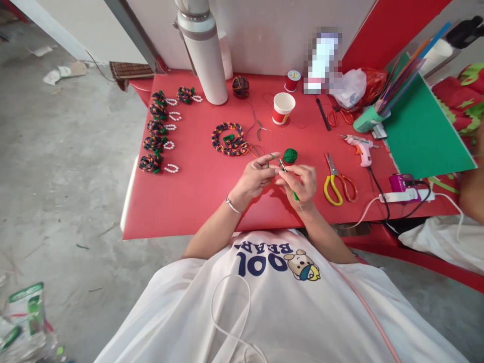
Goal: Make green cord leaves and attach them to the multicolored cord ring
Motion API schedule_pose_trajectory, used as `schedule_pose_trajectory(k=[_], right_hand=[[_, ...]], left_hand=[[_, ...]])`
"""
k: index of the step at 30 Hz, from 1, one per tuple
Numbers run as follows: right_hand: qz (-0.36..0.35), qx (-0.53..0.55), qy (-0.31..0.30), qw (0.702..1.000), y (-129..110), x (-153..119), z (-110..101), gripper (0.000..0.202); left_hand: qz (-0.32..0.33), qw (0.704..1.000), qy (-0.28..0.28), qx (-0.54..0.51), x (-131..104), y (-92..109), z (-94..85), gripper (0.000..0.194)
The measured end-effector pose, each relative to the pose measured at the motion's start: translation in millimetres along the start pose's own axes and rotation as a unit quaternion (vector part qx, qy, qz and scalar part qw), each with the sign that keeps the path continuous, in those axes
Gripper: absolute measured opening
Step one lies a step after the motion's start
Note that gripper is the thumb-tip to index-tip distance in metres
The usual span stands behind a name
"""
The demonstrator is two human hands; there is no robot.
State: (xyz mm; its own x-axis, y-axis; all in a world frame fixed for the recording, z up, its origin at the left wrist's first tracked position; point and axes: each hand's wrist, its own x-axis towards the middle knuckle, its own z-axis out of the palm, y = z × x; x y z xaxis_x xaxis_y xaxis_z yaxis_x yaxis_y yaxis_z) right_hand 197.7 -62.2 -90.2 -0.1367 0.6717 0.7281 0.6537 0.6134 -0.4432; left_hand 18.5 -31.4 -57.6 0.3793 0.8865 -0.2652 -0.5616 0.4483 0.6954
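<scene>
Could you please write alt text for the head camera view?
A person's left hand holds green yarn and the right hand apparently a crochet hook above a red table. Beyond lies a coiled multicolored strip; multicolored rosettes with white bead strings sit at left; scissors and a pink glue gun lie at right.

I count remotely. Left of the one red-and-white paper cup [283, 112]: six rolled multicoloured yarn flowers [150, 163], six white bead strings [172, 168]. Its near side: one round green yarn ball [290, 155]. Right: one pink glue gun [362, 147].
</scene>
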Motion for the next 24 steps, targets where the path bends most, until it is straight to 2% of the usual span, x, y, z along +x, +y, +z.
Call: schedule_pose_trajectory(k=[3,6,9,13,15,18,19,21,24], right_hand=[[-0.049,0.060,0.023,0.997,0,9,-4,0.023],[-0.070,0.152,-0.038,0.985,1,26,-19,0.021],[-0.036,0.213,-0.129,0.968,5,42,-40,0.018],[0.040,0.298,-0.182,0.936,17,46,-52,0.017],[0.091,0.358,-0.178,0.912,22,41,-46,0.019],[0.152,0.427,-0.116,0.884,19,28,-27,0.028],[0.161,0.426,-0.085,0.886,16,24,-20,0.030],[0.161,0.378,-0.048,0.910,9,19,-10,0.027],[0.137,0.317,-0.039,0.938,0,19,-6,0.021]], left_hand=[[-0.034,0.998,-0.046,-0.029,-2,5,-3.5,0.055],[-0.051,0.998,-0.045,-0.019,-3,11,-6.2,0.052],[-0.064,0.998,-0.028,0.005,-4,15,-6.4,0.051],[-0.066,0.997,-0.033,0.014,-5,15,-3.4,0.049],[-0.058,0.997,-0.038,0.017,-5,14,-1.6,0.050],[-0.035,0.998,-0.037,0.025,-4,10,0.6,0.054],[-0.024,0.999,-0.033,0.029,-4,8,1.2,0.055],[0.004,0.999,-0.021,0.040,-3,6,2.2,0.056],[0.042,0.997,-0.009,0.062,-4,6,2.9,0.056]])
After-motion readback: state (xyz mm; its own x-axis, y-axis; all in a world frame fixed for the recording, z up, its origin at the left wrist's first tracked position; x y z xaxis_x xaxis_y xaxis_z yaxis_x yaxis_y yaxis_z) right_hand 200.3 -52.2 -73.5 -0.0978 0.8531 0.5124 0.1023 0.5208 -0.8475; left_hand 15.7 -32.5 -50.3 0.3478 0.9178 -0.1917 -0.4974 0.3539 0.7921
